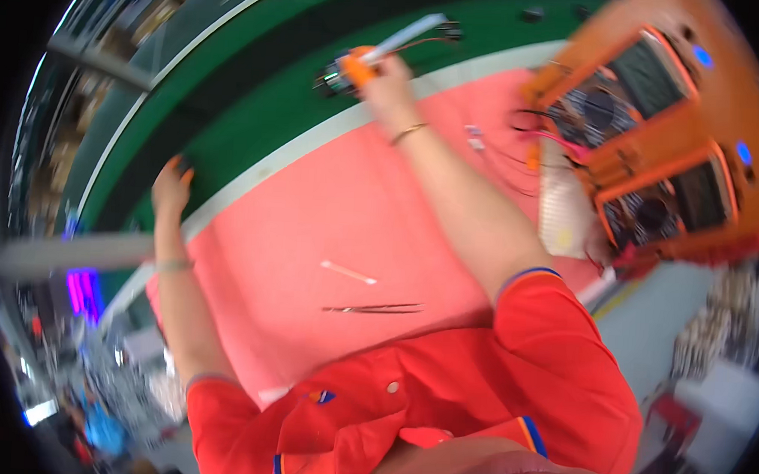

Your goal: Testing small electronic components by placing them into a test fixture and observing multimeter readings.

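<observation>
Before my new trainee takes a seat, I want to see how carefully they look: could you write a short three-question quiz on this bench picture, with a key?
1. True or false: the tweezers lie on the pink mat.

2. Multiple choice. Which is nearer the white strip?
A) the left hand
B) the right hand

3. Count: how many meters with screens can be seen at the orange panel on the right?

Key:
1. True.
2. B.
3. Two.
</observation>
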A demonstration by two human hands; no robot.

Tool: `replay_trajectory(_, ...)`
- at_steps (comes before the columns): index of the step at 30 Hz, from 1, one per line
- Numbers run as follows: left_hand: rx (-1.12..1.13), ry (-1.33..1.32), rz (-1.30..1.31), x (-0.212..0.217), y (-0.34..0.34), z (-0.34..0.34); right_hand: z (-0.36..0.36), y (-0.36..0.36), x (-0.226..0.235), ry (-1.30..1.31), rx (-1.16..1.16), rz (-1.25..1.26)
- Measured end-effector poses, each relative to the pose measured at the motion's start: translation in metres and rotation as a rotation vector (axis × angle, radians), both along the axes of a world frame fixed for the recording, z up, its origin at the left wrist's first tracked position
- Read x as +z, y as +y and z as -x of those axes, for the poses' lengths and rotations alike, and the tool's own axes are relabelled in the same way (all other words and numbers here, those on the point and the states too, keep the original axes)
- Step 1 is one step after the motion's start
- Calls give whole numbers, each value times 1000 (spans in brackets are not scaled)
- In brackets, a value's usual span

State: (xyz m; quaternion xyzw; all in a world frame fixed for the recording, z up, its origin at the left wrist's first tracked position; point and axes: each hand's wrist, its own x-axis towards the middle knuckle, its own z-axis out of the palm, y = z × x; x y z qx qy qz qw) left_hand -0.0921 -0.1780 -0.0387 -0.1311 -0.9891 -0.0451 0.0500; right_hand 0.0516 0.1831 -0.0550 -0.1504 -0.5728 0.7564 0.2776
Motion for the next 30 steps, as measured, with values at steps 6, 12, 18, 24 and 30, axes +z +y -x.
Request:
replay_trajectory(6,-51,-413,-952,14,97,-39,-14,7,8,88,63,168)
replay_trajectory(12,-314,-877,-1497,28,205,-103,-22,1,14,22,30,60)
replay_trajectory(18,-306,-904,-1625,1,224,-112,-24,-4,15,-2,10,6)
replay_trajectory(24,-281,-931,-1660,3,219,-109,-24,-5,17,32,32,37)
replay_trajectory(30,-316,-915,-1589,9,228,-120,-17,-11,11,9,124,13)
